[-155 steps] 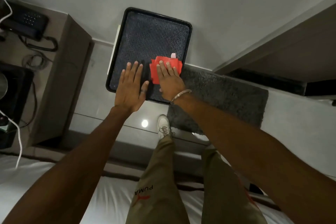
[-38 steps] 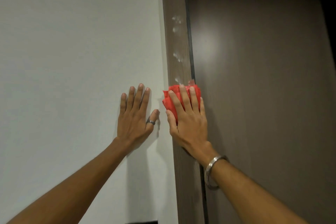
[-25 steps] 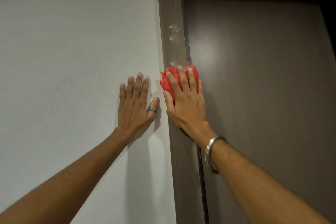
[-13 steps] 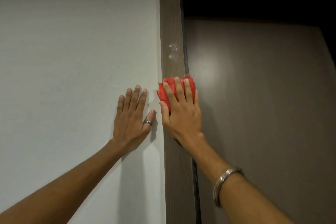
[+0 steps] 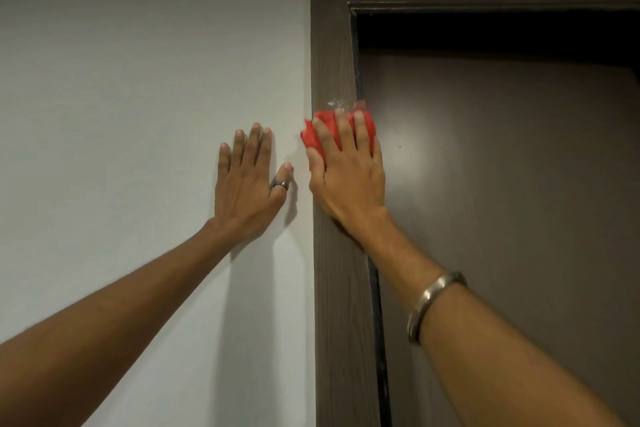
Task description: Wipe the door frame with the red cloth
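The right hand (image 5: 348, 177) lies flat, fingers spread and straight, pressing the red cloth (image 5: 313, 139) against the brown door frame (image 5: 332, 45); the cloth is pinned under the palm and fingers rather than gripped, and bunches out past the frame's left edge. Just above the fingertips sits a small whitish smear (image 5: 337, 103), perhaps foam or residue. The left hand (image 5: 247, 184), open and holding nothing, rests flat on the white wall (image 5: 138, 80) just beside the frame. A ring (image 5: 279, 184) is on its thumb, and a bracelet (image 5: 429, 302) on the right wrist.
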Tool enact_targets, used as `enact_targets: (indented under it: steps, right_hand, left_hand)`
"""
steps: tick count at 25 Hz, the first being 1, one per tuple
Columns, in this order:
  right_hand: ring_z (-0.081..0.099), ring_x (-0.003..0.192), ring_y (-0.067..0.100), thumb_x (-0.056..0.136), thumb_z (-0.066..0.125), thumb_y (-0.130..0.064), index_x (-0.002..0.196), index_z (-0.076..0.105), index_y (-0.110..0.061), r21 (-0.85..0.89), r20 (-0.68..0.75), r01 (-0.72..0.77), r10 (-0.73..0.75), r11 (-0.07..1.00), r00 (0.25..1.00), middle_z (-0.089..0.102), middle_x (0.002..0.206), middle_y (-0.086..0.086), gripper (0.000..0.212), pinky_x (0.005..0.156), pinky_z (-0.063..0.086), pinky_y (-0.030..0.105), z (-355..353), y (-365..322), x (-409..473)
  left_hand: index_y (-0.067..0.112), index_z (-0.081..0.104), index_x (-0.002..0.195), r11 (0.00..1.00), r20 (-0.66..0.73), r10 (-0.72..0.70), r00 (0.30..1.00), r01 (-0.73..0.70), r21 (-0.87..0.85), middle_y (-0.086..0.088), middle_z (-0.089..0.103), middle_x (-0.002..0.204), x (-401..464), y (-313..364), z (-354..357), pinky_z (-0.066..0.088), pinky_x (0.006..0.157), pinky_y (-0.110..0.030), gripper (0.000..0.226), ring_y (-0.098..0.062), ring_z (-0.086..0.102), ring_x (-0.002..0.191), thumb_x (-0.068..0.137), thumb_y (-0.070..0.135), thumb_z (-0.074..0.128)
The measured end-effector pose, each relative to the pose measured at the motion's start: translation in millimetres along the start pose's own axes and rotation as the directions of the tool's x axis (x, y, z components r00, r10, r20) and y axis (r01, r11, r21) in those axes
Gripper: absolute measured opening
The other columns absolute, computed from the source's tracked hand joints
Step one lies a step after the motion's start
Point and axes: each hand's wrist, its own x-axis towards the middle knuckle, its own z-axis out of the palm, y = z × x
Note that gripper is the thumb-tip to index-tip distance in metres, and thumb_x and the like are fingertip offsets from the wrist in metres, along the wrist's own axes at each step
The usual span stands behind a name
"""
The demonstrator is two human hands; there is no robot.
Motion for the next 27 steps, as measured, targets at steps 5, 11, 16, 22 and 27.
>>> enact_targets:
  steps: [5,11,16,22,27]
  right_hand:
    - [0.006,0.162,0.034,0.105,0.026,-0.053,0.164,0.019,-0.03,0.037,-0.06,-0.063,0.065,0.997,0.996,0.015,0.175,0.006,0.064,0.13,0.009,0.058,6,-2,25]
    - [0.01,0.162,0.036,0.105,0.025,-0.053,0.163,0.023,-0.03,-0.003,-0.042,-0.009,0.009,1.0,0.999,0.019,0.173,0.008,0.062,0.128,0.015,0.058,-1,2,66]
    - [0.007,0.162,0.036,0.108,0.03,-0.049,0.162,0.024,-0.028,0.013,-0.057,-0.059,0.059,0.998,0.997,0.018,0.173,0.007,0.058,0.129,0.017,0.06,-5,-2,141]
    - [0.008,0.161,0.037,0.107,0.032,-0.049,0.162,0.025,-0.026,0.012,-0.065,-0.07,0.071,0.997,0.995,0.02,0.172,0.009,0.06,0.128,0.019,0.06,-12,-4,155]
    - [0.005,0.161,0.038,0.107,0.031,-0.049,0.162,0.023,-0.025,-0.023,-0.028,-0.035,0.034,0.999,0.999,0.019,0.172,0.01,0.061,0.127,0.021,0.061,-16,-3,159]
  left_hand:
    - [0.021,-0.009,0.167,0.999,-0.012,-0.006,1.0,0.006,0.032,0.0,-0.016,0.176,15,-3,3,-0.01,0.133,-0.047,0.078,-0.021,-0.018,0.162,0.102,0.06,0.01]
    - [0.02,-0.009,0.167,1.0,-0.017,0.01,1.0,-0.01,0.018,-0.001,-0.016,0.176,20,-3,1,-0.011,0.132,-0.046,0.08,-0.022,-0.018,0.162,0.1,0.061,0.009]
    - [0.022,-0.012,0.166,1.0,-0.042,-0.001,0.999,0.002,0.025,0.001,-0.02,0.175,20,-3,4,-0.014,0.132,-0.044,0.081,-0.02,-0.022,0.16,0.098,0.062,0.007]
    - [0.022,-0.011,0.166,1.0,-0.034,0.009,0.999,-0.009,0.018,0.001,-0.018,0.175,20,-4,5,-0.015,0.131,-0.042,0.08,-0.019,-0.022,0.161,0.099,0.062,0.009]
    - [0.022,-0.011,0.166,1.0,-0.025,0.014,1.0,-0.014,0.017,0.001,-0.018,0.175,19,-5,2,-0.016,0.131,-0.042,0.081,-0.02,-0.021,0.161,0.099,0.062,0.007]
